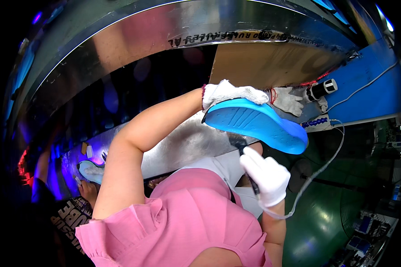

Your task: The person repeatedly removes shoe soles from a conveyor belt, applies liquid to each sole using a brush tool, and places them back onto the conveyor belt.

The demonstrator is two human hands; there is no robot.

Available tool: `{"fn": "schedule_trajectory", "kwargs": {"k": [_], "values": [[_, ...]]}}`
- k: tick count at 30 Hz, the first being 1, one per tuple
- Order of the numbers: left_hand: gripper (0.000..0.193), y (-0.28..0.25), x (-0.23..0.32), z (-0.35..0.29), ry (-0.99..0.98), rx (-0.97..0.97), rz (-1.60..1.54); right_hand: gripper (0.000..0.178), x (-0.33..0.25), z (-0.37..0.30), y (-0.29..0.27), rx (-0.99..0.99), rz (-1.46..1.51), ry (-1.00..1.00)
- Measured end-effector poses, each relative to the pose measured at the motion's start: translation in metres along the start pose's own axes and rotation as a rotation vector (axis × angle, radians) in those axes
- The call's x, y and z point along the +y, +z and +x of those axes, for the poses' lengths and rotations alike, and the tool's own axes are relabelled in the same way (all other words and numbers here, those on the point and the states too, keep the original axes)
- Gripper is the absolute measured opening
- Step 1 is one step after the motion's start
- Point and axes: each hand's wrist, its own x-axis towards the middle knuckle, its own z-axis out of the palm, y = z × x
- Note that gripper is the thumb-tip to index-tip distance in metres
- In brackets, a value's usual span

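At the far left, a co-worker's hand [88, 190] rests beside a pale sole [92, 171] on a steel bench [182, 144] lit in purple. The person, in a pink top, reaches across the middle of the picture. Their left hand [229, 93], in a white knit glove, is closed over the top edge of a blue sole [256, 122], holding it tilted in the air above the bench with the grooved underside facing the camera. Just below it, the right hand [266, 175], also gloved, is wrapped around a thin dark brush [245, 153] whose bristles touch the sole's lower edge. A clear tube [318, 167] runs from near this hand up to the right. Farther right, a spare glove [287, 101] and a black-and-white tool [321, 89] lie on a blue shelf [374, 89]. The sole is gripped only along one edge, so pressure from the brush could twist it or make it slip from the glove. Whatever the brush carries could smear onto the glove. The loose tube could catch on the wrist and pull the stroke off line.
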Motion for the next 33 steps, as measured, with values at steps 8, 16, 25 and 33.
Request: {"fn": "schedule_trajectory", "kwargs": {"k": [8,16,25,33], "values": [[0.038,-0.015,0.018,-0.006,-0.016,0.061,0.014,0.034,0.013,-0.008,0.003,0.159,-0.071,-0.063],[0.047,-0.032,0.04,-0.017,-0.63,0.25,-0.173,0.029,0.017,-0.006,-0.009,0.274,0.02,-0.068],[0.04,-0.037,0.027,-0.046,-0.475,0.434,-0.15,0.03,0.029,0.006,-0.008,0.525,0.169,0.063],[0.063,-0.023,0.116,-0.115,-0.081,0.646,-0.405,0.035,0.018,-0.024,0.002,0.61,0.551,0.037]]}}
